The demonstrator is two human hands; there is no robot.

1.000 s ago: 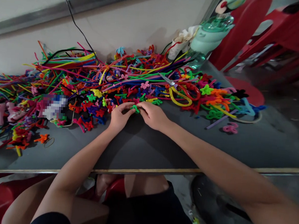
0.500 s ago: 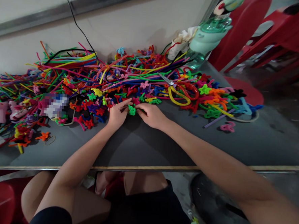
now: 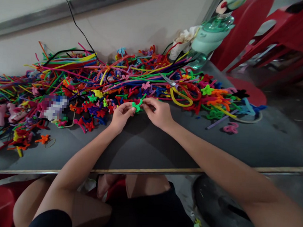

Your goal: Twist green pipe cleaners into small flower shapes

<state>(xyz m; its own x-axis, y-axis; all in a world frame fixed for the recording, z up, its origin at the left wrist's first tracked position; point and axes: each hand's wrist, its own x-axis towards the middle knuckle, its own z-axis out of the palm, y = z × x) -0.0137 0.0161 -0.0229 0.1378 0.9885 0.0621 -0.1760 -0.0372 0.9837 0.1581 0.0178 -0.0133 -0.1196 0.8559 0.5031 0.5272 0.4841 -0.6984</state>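
From my distance, I watch through the head camera. The left hand [image 3: 121,118] is pinching the left side of a small green piece [image 3: 136,106] between its thumb and fingers; the piece seems to be of fuzzy stem, bent into loops, and one end of it points up. The right hand [image 3: 159,114] has its thumb and forefinger drawn close together at the right side of this piece, but whether they grip it or only touch it, I cannot tell. The piece is between the two hands, above the dark surface [image 3: 149,147], at the near edge of a large colourful heap [image 3: 118,73] of stems and little shapes. To the right of the hands, I see scissors [image 3: 174,87] with yellow and red handles lying on the heap. Farther right, a pink looped shape [image 3: 230,127] lies on the surface. Behind, near the wall, a paper cup [image 3: 178,50] stands beside a pale green bottle [image 3: 208,38].
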